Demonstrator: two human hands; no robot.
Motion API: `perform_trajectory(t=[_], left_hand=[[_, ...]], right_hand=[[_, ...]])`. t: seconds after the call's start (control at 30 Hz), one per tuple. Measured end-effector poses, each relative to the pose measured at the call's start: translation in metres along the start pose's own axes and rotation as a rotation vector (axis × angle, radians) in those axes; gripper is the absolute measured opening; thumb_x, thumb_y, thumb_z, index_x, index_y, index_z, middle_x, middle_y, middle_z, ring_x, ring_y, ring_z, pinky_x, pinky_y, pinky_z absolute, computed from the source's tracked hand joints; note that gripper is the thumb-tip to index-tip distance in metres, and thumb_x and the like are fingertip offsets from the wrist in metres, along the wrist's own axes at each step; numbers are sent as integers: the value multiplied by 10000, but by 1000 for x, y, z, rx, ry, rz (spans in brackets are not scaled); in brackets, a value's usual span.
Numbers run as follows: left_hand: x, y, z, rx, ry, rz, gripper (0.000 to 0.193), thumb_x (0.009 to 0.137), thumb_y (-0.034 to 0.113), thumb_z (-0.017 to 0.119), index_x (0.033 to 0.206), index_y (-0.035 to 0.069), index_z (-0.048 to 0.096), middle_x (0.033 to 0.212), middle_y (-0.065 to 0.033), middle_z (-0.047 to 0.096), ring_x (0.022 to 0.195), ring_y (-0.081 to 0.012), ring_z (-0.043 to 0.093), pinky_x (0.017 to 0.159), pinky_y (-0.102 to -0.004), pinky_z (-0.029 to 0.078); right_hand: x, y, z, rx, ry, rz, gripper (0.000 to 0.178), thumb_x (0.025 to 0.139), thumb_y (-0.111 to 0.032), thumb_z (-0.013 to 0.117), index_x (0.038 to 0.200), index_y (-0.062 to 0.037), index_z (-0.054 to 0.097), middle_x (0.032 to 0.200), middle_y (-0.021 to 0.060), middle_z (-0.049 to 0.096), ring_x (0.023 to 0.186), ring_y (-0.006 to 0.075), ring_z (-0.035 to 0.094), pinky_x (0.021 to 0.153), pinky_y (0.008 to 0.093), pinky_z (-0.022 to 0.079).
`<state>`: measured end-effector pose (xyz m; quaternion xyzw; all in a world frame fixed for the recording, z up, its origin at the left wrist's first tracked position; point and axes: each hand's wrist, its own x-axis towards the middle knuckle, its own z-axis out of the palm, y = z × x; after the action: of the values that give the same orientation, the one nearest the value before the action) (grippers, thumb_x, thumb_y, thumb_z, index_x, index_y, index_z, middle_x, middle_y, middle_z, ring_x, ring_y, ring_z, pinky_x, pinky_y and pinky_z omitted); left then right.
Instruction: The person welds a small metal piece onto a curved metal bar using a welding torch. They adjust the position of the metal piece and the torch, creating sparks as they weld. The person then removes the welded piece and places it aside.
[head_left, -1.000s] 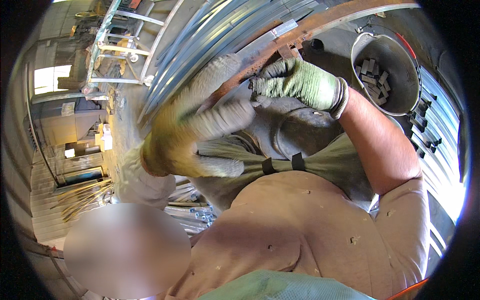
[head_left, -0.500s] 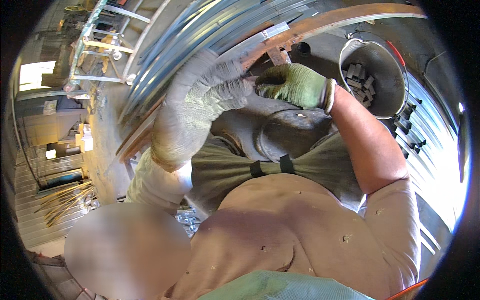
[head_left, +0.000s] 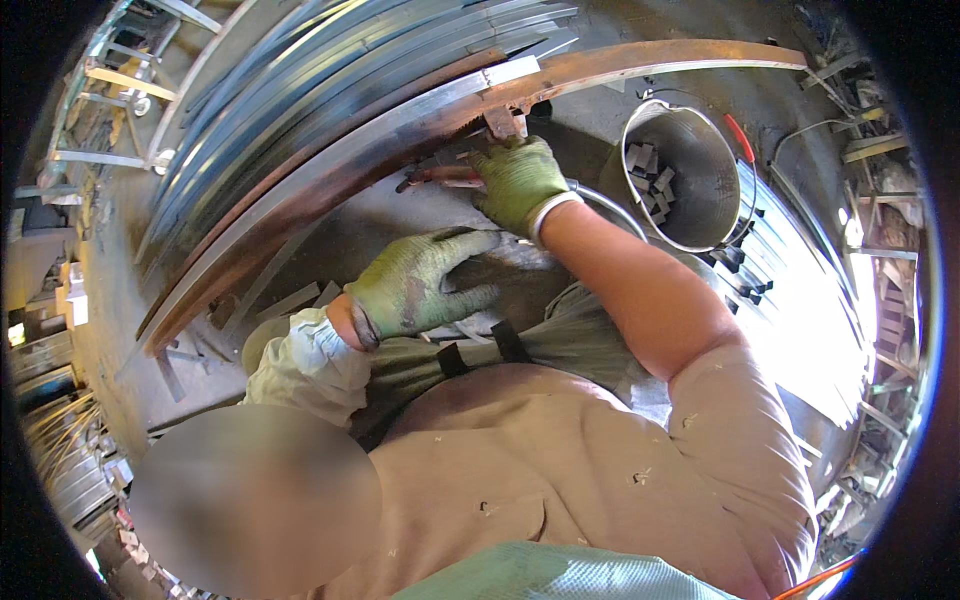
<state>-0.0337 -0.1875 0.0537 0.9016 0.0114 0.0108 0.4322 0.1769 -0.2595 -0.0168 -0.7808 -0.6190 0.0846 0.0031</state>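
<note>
My right hand (head_left: 520,185), in a green work glove, is closed below a small rusty bracket (head_left: 500,122) on a long curved rusty beam (head_left: 400,140). Out of its fist, toward the left, sticks a reddish-brown elongated tool (head_left: 445,175); its exact kind is unclear. A grey cable or hose (head_left: 612,208) runs from behind the wrist toward the bucket. Lower and to the left, my left hand (head_left: 420,285), gloved in green too, is open over my lap, thumb and fingers apart. A pale metal strip (head_left: 430,100) lies along the beam's far side.
A metal bucket (head_left: 720,190) with a red handle grip stands to the right, holding several small grey metal pieces (head_left: 655,185). Long metal profiles (head_left: 330,80) lie beyond the beam. A white ladder-like frame (head_left: 175,95) stands at the far left. More metal lengths lie at right.
My hands, close together before, are now apart. The left has come down toward my lap and opened. The right now grips the reddish-brown tool near the bracket. My view has shifted too.
</note>
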Motion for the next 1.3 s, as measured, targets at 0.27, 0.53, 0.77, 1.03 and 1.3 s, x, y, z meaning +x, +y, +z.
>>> perform_trajectory(t=[0.27,0.53,0.77,1.03,1.3], left_hand=[[-20,-38,-2,67,32,-72,524,937,278,851,1385,60,688,1104,-204,761,956,-406,757,815,-463,606],[-8,-19,-8,8,18,-111,607,934,398,839,1382,15,698,1234,-277,753,1084,-494,734,918,-535,602],[42,-15,5,-268,220,-45,682,928,312,891,1483,7,636,1293,-280,746,1152,-449,756,951,-477,619],[91,-22,28,-238,375,-40,858,920,285,924,1629,19,521,1498,-274,669,1374,-382,683,1132,-438,552],[114,-21,29,-294,346,-48,906,939,302,908,1667,1,460,1555,-290,619,1456,-416,616,1176,-448,516]], right_hand=[[22,-2,14,-50,-72,37,275,975,-247,679,1222,-211,794,1266,99,803,1226,347,732,986,529,550],[-42,35,-74,695,-205,127,467,906,-281,774,1336,-96,765,1149,186,813,1059,353,778,968,445,589],[-69,54,-87,1362,-56,367,510,1038,-211,778,1496,-25,652,1006,-34,689,837,74,590,725,250,504],[-87,70,-68,1415,220,521,521,1069,-237,770,1519,-1,655,986,-25,704,743,45,567,636,230,446],[-83,71,-79,1256,75,681,436,1108,-137,704,1506,35,665,1326,107,779,1136,126,700,1000,293,568]])
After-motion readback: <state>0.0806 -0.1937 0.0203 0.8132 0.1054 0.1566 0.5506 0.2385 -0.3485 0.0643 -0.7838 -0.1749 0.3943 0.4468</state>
